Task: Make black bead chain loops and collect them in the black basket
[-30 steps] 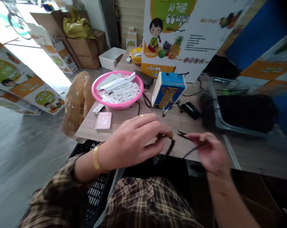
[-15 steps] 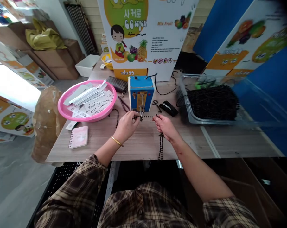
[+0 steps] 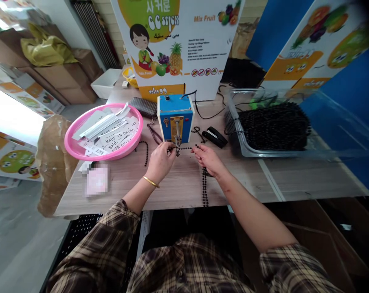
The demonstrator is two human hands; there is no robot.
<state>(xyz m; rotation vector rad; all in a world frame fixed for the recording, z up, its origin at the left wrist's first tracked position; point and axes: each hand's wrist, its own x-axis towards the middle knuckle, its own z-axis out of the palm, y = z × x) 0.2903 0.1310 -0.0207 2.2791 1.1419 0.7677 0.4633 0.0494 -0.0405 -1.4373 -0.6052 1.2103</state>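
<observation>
A dark bead chain [image 3: 186, 148] is stretched between my two hands, just in front of a small blue machine [image 3: 176, 116]. My left hand [image 3: 162, 160] pinches the chain's left part close to the metal tip at the machine's front. On the right, my right hand [image 3: 207, 159] grips the chain between thumb and fingers. Beaded strands [image 3: 205, 189] hang below my right hand down to the table's front edge. Small details at the metal tip are partly hidden by my left fingers.
A pink basket [image 3: 69, 144] of printed paper strips stands left, near a pixelated pink item [image 3: 97, 180]. Right of the machine lie a black stapler [image 3: 214, 137] and a clear plastic box [image 3: 251, 154] of black bead chains. A large printed carton [image 3: 203, 49] stands behind.
The view has shifted slightly, so the table items appear a little further left. Both hands keep their hold on the chain at the machine, with little visible movement.
</observation>
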